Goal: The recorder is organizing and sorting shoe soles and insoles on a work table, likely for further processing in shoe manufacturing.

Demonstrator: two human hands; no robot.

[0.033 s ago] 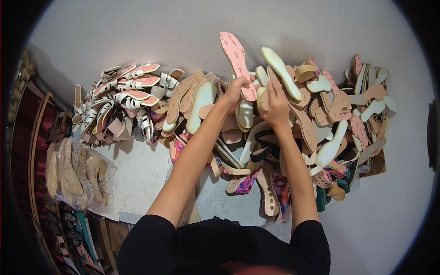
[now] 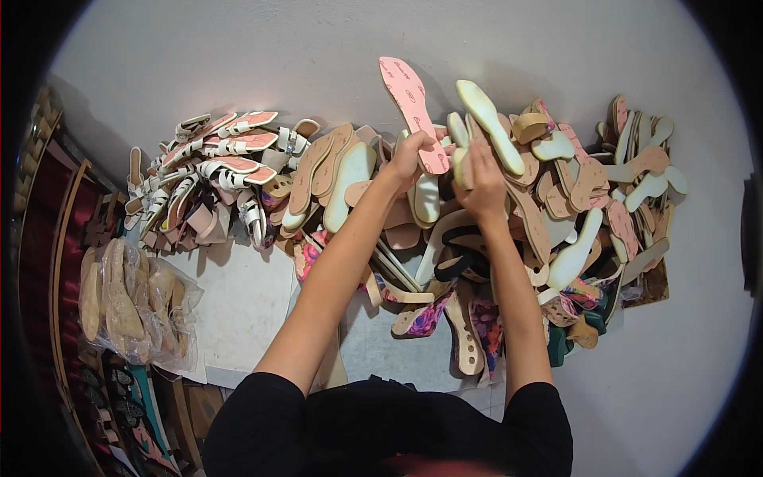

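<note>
My left hand (image 2: 408, 161) is closed round the heel end of a pink insole (image 2: 409, 94) with small printed marks. The insole stands tilted, its toe end toward the wall. Just to the right, my right hand (image 2: 482, 181) is closed on some pale cream insoles (image 2: 458, 129), its fingers pressed together along them. How many it grips is hidden by the fingers. A longer cream insole (image 2: 491, 123) slants beside those fingers; whether the hand holds it I cannot tell. Below both hands lies a heap of tan insoles (image 2: 528, 219) and cream ones.
White strappy sandals (image 2: 230, 147) with pink footbeds are piled at the left. A clear plastic bag (image 2: 139, 306) of tan soles lies nearer on the white table (image 2: 242, 310). Floral wedge pieces (image 2: 425, 319) lie in front of the heap. The wall (image 2: 318, 56) rises behind.
My right hand has shifted slightly, with the cream insoles in it turning a little. The pink insole in my left hand has moved very slightly.
</note>
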